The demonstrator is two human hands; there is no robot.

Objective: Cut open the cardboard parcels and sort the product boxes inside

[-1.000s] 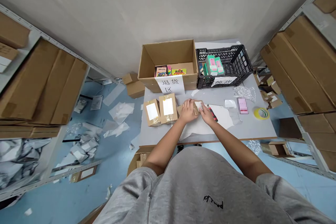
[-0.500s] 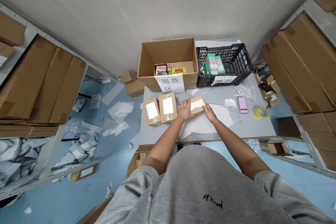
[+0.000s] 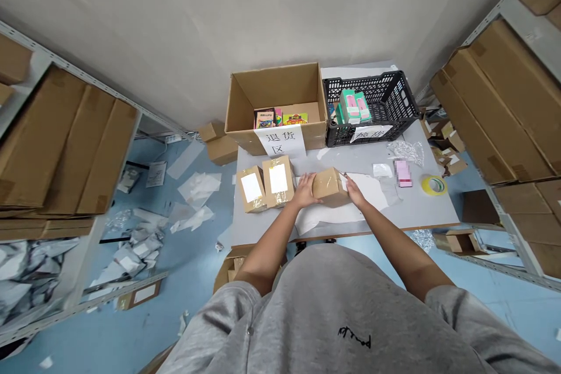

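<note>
Head view, looking down at the worktop [image 3: 416,210]. A small brown box [image 3: 329,186] sits between the two hands. The left hand [image 3: 303,191] presses its left end and the right hand [image 3: 354,193] its right end. The fingers of both hands are clamped on the box from opposite sides: the left fingers [image 3: 308,181] curl over the near top edge, and the right fingers [image 3: 348,182] lie flat against the end face. The box is tilted, with one corner toward the camera. Whether its underside touches the sheet below cannot be told.

Under the fingers lies a white paper sheet [image 3: 337,213], which runs on toward the person. Just left of the left fingers stand two labelled boxes [image 3: 279,180], side by side and apart from the held box. Beyond the fingers is an open carton [image 3: 276,79] with a paper sign on its front wall, and beside it a black crate [image 3: 397,106]. Well to the right of the right fingers are a pink packet [image 3: 403,173] and a tape roll [image 3: 433,185].

Risks, as judged from this view:
- **Slipping:** the grip is only pressure on two ends. If either hand eases, the box could turn or drop onto the sheet.
- **Sliding sheet:** the loose sheet may slide under a push, carrying the box off line.
- **Knocking a neighbour:** a leftward sweep of the left hand could knock the nearer labelled box.
</note>
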